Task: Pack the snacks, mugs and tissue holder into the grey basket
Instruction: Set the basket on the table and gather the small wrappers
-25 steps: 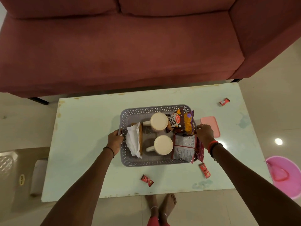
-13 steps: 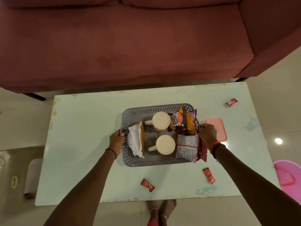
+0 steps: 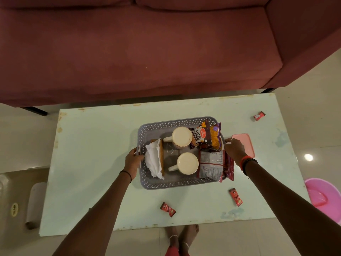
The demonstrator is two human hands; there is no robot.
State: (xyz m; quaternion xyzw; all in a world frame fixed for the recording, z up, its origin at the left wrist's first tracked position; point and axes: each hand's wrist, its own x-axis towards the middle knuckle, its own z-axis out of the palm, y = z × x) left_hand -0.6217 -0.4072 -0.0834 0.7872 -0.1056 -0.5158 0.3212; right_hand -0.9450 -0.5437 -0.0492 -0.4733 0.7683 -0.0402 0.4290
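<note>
The grey basket (image 3: 177, 184) sits mid-table. Inside it, a wooden tissue holder (image 3: 155, 157) with white tissue stands at the left, and two cream mugs (image 3: 182, 136) (image 3: 187, 163) sit in the middle. A salted peanuts packet (image 3: 206, 136) leans at the back right, with a silver and maroon snack packet (image 3: 212, 165) in front of it. My left hand (image 3: 133, 160) grips the basket's left rim. My right hand (image 3: 234, 148) grips its right rim.
Three small red sachets (image 3: 167, 209) (image 3: 235, 196) (image 3: 259, 115) lie loose on the pale green table (image 3: 96, 163). A pink lid (image 3: 245, 143) lies right of the basket. A maroon sofa (image 3: 147, 48) stands behind the table; a pink tub (image 3: 324, 196) sits on the floor at right.
Both hands stay on the basket's rims. The view has shifted slightly, so the basket sits a little higher and more to the right.
</note>
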